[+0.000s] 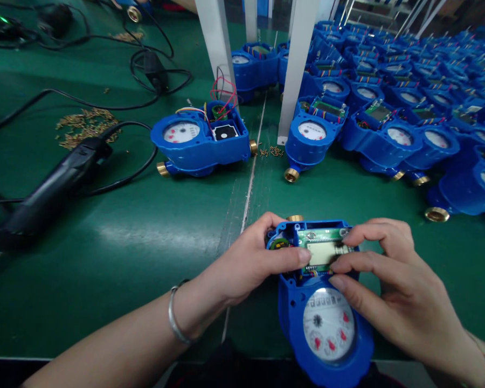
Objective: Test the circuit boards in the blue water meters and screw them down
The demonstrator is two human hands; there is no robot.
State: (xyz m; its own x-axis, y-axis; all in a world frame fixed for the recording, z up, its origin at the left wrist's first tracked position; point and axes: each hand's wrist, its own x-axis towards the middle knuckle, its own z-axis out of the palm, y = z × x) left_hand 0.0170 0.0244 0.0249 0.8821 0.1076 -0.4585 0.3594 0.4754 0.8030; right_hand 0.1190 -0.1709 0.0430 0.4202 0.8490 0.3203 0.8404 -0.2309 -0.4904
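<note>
A blue water meter (325, 345) lies at the near edge of the green table, its white dial toward me and its open electronics box away from me. A green circuit board with a small display (323, 249) sits in that box. My left hand (250, 264) grips the box's left side, thumb pressing on the board's left edge. My right hand (392, 280) comes from the right, its fingers pinching and pressing the board's right edge. A brass fitting (295, 218) shows behind the meter.
Another open blue meter with loose wires (202, 137) lies at centre left. Many blue meters (388, 108) crowd the right and back. A black electric screwdriver (52, 188) with cables lies left, near piles of small brass screws (84, 125). White posts (297, 70) stand behind.
</note>
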